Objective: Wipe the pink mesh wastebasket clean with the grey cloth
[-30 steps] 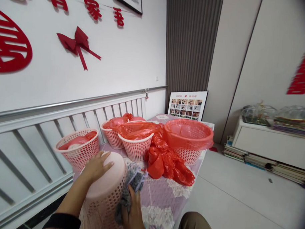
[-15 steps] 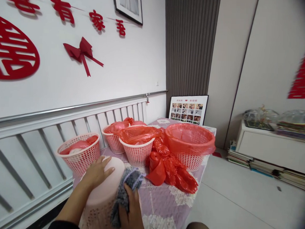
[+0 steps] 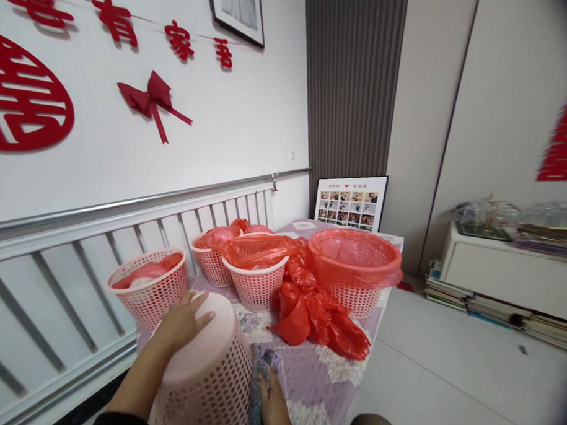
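A pink perforated plastic basket (image 3: 213, 365) stands upside down at the front of the table, its solid base facing up. On that base my left hand (image 3: 184, 324) rests flat with fingers spread. My right hand (image 3: 274, 401) grips a grey cleaning cloth (image 3: 259, 385) and presses it against the basket's right side, low down; part of the cloth is hidden by the hand. Behind the overturned basket stand other pink baskets, one at the left (image 3: 153, 288) with red plastic inside and one in the middle (image 3: 257, 283) draped with a red bag.
A large basket (image 3: 356, 271) lined with a red bag is at the table's right. A roll of red plastic bags (image 3: 292, 312) lies before it on the lace tablecloth (image 3: 301, 374). A white radiator (image 3: 76, 279) runs along the left. A low white cabinet (image 3: 514, 264) is farther right.
My right hand with the cloth has moved right and down, from the basket's upper edge to its lower right side. My left hand has stayed on the base.
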A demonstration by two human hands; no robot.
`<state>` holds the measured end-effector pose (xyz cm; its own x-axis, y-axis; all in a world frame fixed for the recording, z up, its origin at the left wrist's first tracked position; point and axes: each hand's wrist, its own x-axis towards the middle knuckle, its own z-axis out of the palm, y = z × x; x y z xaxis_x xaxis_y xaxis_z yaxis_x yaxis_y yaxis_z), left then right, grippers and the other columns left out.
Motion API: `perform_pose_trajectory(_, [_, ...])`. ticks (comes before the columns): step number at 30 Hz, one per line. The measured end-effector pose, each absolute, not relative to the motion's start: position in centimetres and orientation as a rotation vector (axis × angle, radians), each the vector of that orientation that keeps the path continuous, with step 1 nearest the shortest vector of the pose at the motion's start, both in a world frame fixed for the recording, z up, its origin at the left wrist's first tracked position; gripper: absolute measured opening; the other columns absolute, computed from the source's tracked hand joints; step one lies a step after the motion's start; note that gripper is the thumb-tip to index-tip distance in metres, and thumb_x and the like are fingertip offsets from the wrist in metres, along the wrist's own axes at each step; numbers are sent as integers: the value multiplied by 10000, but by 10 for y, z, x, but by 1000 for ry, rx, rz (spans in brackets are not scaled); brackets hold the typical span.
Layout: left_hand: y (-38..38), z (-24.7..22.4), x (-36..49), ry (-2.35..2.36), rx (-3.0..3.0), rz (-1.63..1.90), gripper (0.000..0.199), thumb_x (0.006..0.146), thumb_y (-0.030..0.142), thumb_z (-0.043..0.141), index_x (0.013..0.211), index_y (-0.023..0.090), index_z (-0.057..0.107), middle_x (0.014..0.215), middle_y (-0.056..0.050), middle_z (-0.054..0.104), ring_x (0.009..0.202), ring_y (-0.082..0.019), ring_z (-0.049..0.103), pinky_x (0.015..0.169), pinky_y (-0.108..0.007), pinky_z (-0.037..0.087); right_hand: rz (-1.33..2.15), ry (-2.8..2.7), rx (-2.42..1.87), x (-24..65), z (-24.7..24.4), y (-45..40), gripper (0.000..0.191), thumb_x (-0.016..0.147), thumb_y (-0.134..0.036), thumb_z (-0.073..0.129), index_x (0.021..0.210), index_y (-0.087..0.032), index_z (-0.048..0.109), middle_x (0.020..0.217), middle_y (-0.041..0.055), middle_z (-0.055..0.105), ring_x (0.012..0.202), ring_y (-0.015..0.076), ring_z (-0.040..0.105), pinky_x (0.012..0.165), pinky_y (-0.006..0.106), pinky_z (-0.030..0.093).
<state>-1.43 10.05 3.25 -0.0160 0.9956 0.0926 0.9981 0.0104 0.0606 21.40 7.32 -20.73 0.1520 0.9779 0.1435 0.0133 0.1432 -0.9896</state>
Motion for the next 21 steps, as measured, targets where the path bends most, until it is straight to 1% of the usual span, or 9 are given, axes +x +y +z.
perform_pose_trajectory(3, [101, 32, -15, -2217, -2182, -170, 695, 903, 628, 376, 1490, 259, 426, 1559, -136, 407, 1409, -347, 411, 1129, -501, 314, 1010, -1140, -1208, 214, -231, 60, 801, 730, -831, 533, 1177, -192, 715, 1253, 144, 704, 1234, 360, 613, 1108, 523, 435])
perform_pose_trajectory(6, [101, 32, -15, -2217, -2184, -175, 694, 902, 633, 375, 1485, 261, 433, 1556, -135, 413, 1405, -346, 417, 1123, -496, 320, 965, -1125, -1214, 203, -228, 54, 794, 770, -814, 492, 1212, -186, 691, 1280, 152, 685, 1264, 360, 584, 1132, 537, 405])
perform_pose_trajectory(8, [101, 32, -15, -2215, -2185, -177, 693, 902, 633, 372, 1484, 260, 434, 1556, -131, 415, 1400, -346, 422, 1119, -497, 322, 928, -1146, -1180, 193, -206, 50, 713, 830, -737, 483, 1253, -192, 664, 1311, 148, 664, 1276, 341, 573, 1138, 533, 399])
perform_pose_trajectory(10, [100, 31, -15, -2210, -2182, -184, 691, 900, 636, 374, 1483, 269, 433, 1554, -124, 422, 1395, -348, 429, 1114, -501, 324, 903, -1214, -1133, 186, -170, 43, 595, 895, -601, 489, 1327, -211, 610, 1379, 132, 614, 1319, 313, 536, 1150, 510, 391])
perform_pose_trajectory(12, [100, 31, -16, -2200, -2181, -193, 692, 896, 641, 380, 1482, 278, 431, 1550, -118, 433, 1391, -348, 435, 1112, -501, 324, 897, -1360, -1099, 181, -126, 34, 531, 931, -461, 500, 1413, -241, 531, 1478, 115, 523, 1400, 300, 450, 1170, 504, 363])
perform_pose_trajectory(14, [100, 31, -16, -2194, -2184, -199, 693, 893, 645, 385, 1480, 280, 431, 1546, -117, 440, 1388, -347, 439, 1110, -498, 326, 843, -1485, -1038, 176, -88, 26, 548, 927, -369, 520, 1462, -262, 470, 1540, 108, 444, 1450, 313, 375, 1185, 529, 328])
perform_pose_trajectory(16, [100, 31, -16, -2197, -2182, -200, 688, 895, 642, 384, 1477, 279, 433, 1548, -118, 437, 1390, -347, 437, 1106, -498, 328, 775, -1605, -974, 172, -68, 23, 599, 894, -288, 550, 1483, -274, 437, 1569, 104, 399, 1474, 340, 322, 1189, 571, 295])
perform_pose_trajectory(18, [99, 32, -15, -2203, -2181, -198, 680, 899, 638, 379, 1474, 278, 436, 1553, -123, 429, 1394, -349, 431, 1102, -503, 330, 710, -1674, -938, 169, -72, 23, 645, 854, -242, 573, 1485, -261, 436, 1574, 117, 383, 1474, 374, 307, 1177, 615, 286])
perform_pose_trajectory(21, [98, 35, -14, -2209, -2181, -190, 680, 901, 640, 373, 1472, 276, 439, 1559, -133, 418, 1395, -356, 427, 1099, -515, 329, 664, -1609, -975, 171, -115, 26, 617, 855, -275, 568, 1462, -214, 470, 1553, 138, 407, 1452, 385, 345, 1166, 614, 311])
